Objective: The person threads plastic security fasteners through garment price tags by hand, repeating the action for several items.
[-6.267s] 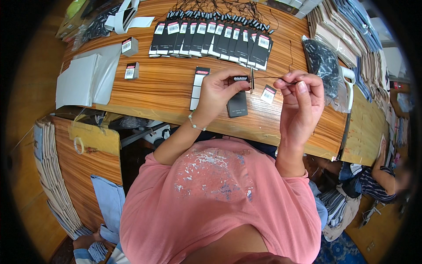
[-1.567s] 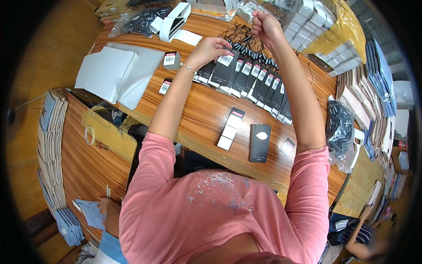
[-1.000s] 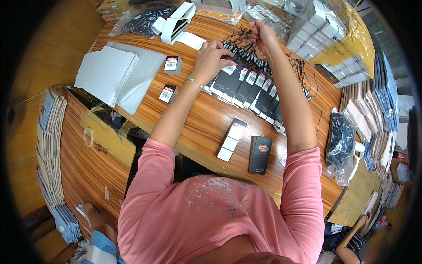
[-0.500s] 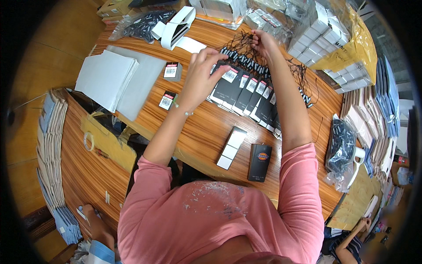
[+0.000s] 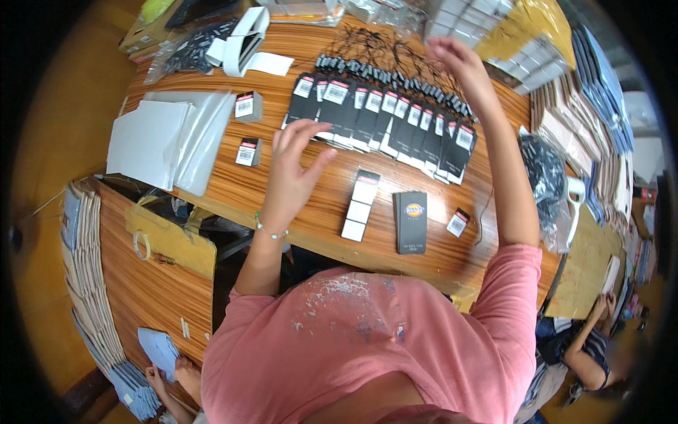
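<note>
Wooden table fills the view, with white sheets at nine o'clock and a bag of black cords at three. Across twelve o'clock runs a long overlapping row of black tags, each with a white-and-red label and a cord at its top; by the look of it, much of the work is done. What seems left lies loose at the centre: a white card strip, one plain black tag lying flat with an orange oval mark, and a small label just beside it. Loose cords tangle above the row. The left hand hovers flat with fingers spread, empty, at the row's near end. The right hand reaches over the cords at one o'clock; whether it pinches one I cannot tell.
</note>
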The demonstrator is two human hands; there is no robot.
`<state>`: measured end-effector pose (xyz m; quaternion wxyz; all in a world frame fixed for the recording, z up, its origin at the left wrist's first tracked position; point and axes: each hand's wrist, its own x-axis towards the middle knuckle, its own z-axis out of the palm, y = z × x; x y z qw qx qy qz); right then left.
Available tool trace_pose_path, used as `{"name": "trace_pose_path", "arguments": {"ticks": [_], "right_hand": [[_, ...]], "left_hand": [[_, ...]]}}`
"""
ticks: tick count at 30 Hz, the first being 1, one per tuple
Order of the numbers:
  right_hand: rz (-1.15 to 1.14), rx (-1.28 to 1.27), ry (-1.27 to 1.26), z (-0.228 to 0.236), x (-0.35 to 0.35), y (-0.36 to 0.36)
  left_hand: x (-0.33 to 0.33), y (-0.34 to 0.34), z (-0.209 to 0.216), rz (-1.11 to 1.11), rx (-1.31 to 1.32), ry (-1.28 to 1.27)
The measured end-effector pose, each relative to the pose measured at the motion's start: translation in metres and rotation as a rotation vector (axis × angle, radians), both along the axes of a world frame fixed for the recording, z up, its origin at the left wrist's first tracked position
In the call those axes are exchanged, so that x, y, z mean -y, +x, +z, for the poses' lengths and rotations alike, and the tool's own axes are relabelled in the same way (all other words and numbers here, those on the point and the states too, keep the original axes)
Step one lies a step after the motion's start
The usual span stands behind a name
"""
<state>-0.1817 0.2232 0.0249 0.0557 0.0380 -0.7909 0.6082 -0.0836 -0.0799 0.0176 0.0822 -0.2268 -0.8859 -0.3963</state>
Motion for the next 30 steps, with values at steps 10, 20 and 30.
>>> {"name": "trace_pose_path", "arguments": {"ticks": [10, 20, 30], "right_hand": [[-0.244, 0.087, 0.843, -0.044, -0.003, 0.264], [-0.315, 0.102, 0.816, -0.066, 0.001, 0.275], [-0.281, 0.146, 0.767, -0.057, -0.001, 0.267]], "left_hand": [[-0.084, 0.064, -0.026, -0.332, -0.107, -0.364], [-0.095, 0.071, -0.042, -0.332, -0.026, -0.412], [-0.097, 0.07, -0.04, -0.274, -0.035, -0.333]]}}
